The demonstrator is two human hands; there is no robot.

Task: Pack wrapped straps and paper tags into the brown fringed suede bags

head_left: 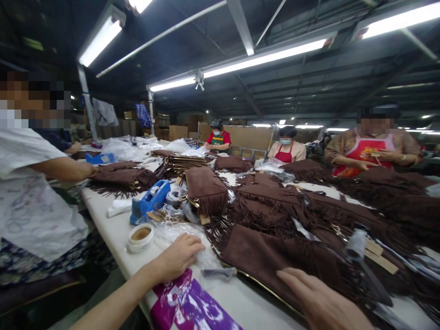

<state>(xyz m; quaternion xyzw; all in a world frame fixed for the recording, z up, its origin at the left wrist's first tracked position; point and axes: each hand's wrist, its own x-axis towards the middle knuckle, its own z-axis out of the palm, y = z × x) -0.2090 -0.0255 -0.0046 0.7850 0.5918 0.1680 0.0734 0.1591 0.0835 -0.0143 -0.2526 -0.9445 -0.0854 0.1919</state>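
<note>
My left hand (180,256) rests on crumpled clear plastic (211,259), palm down, with its fingers bent over the plastic. Below it lies a shiny purple plastic packet (192,305). My right hand (316,298) is slightly blurred, with its fingers stretched out on a brown fringed bag (261,256). That bag lies flat, and a gold zip runs along its near edge. Between my hands is a small grey plastic-wrapped piece (219,273). A round white tub (140,237) with tan contents stands just beyond my left wrist.
A blue tape dispenser (150,201) stands behind the tub. Brown fringed bags (271,192) are heaped across the table (103,215). On the right lies a dark strap (373,279). A person in white (30,183) stands at left; several others work across the table.
</note>
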